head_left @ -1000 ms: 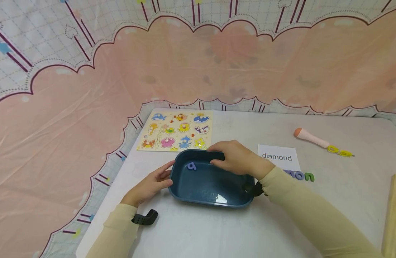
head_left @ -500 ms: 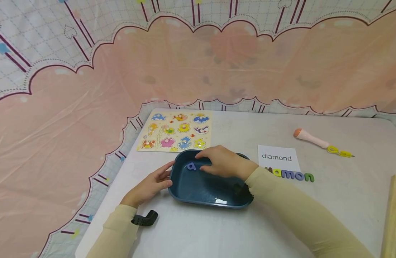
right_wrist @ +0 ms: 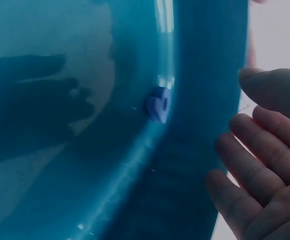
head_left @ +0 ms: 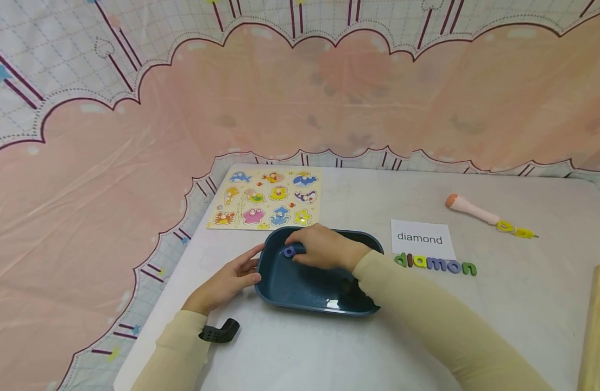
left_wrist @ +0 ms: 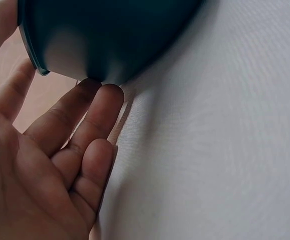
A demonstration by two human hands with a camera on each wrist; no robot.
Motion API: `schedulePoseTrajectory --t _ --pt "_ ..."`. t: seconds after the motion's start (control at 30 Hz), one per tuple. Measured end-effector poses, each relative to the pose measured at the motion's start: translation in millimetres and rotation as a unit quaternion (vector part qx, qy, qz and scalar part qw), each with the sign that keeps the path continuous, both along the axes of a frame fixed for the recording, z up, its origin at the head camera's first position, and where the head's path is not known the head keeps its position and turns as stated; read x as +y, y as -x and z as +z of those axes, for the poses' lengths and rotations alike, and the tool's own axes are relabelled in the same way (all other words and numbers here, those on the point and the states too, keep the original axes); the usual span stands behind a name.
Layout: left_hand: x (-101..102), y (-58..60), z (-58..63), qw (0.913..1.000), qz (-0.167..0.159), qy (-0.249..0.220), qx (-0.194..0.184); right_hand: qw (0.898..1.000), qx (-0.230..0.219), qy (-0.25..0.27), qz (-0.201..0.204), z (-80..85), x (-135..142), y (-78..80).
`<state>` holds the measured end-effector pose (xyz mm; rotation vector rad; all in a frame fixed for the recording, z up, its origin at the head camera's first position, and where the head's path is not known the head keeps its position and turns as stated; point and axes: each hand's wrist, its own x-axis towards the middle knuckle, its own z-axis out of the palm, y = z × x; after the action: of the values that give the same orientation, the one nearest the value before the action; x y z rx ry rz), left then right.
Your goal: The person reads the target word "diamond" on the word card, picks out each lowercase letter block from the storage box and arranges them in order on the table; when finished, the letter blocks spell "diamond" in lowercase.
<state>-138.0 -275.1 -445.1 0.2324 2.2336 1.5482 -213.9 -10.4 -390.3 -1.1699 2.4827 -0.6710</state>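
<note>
A dark blue tray (head_left: 319, 282) sits on the table, one small purple plastic letter (head_left: 289, 251) near its left end. My left hand (head_left: 226, 282) touches the outside of that end with thumb and fingertips; its lower fingers (left_wrist: 97, 115) bend loosely beneath the rim in the left wrist view. Inside the tray, my right hand (head_left: 326, 248) reaches over the letter, thumb and forefinger spread on either side of it. Seen from the right wrist, the letter (right_wrist: 159, 104) lies at the foot of the wall, apart from the fingers (right_wrist: 245, 180).
A white card (head_left: 422, 231) printed "diamond" lies right of the tray, with colourful letters (head_left: 436, 263) spelling "diamon" along its lower edge. Behind the tray is a sea-animal puzzle board (head_left: 265, 198). A pink toy microphone (head_left: 473, 209) and a wooden board (head_left: 595, 326) are farther right.
My right hand has moved left and down inside the tray to the purple letter, uncovering the row of letters by the card. My left hand has stayed at the tray's end.
</note>
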Motion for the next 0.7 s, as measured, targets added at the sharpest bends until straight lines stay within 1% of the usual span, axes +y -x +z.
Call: schedulePoseTrajectory --t 0.23,0.5,0.7 --pt "-0.1 0.2 -0.4 1.0000 0.001 -0.001 0.000 0.999 0.000 -0.034 0.001 -11.0 -6.3 2.3" --pt "0.7 0.3 0.6 1.0000 0.003 0.005 -0.002 0.999 -0.001 -0.038 0.001 -22.1 -11.0 5.8" --pt "0.7 0.6 0.9 1.0000 0.001 0.002 0.000 0.999 -0.006 -0.045 -0.002 -25.6 -14.5 7.2"
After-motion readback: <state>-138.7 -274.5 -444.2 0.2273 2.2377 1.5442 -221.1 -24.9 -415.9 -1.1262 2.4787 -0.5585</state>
